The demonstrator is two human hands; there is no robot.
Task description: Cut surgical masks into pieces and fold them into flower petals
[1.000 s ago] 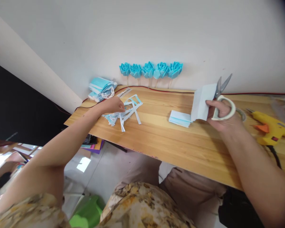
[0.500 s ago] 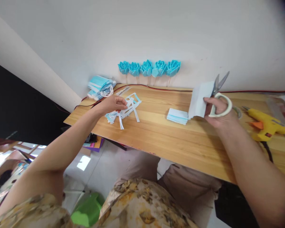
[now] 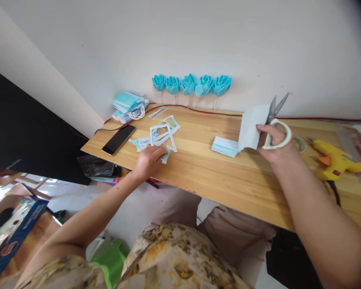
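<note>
My right hand (image 3: 275, 140) is closed around scissors (image 3: 278, 134) with white handles, their blades apart and pointing up. The same hand pinches a white piece of mask fabric (image 3: 252, 126), held upright. Just left of it lies a stack of cut white and blue mask pieces (image 3: 225, 146). My left hand (image 3: 150, 160) rests low at the table's front edge, fingers curled onto a white and blue cut strip (image 3: 166, 155). Behind that hand is a tangled pile of cut strips (image 3: 161, 134); part of it is hidden by the hand.
A phone (image 3: 118, 139) lies at left, with folded face masks (image 3: 128, 105) behind it. Blue flowers on sticks (image 3: 189, 84) lean against the wall. At right are a yellow glue gun (image 3: 338, 158) and a tape roll (image 3: 299, 143). A thin cable (image 3: 183, 106) runs along the back.
My left hand has moved down and slightly right, from above the strip pile to its front, uncovering the phone. My right hand still holds the scissors and fabric, nearly unmoved.
</note>
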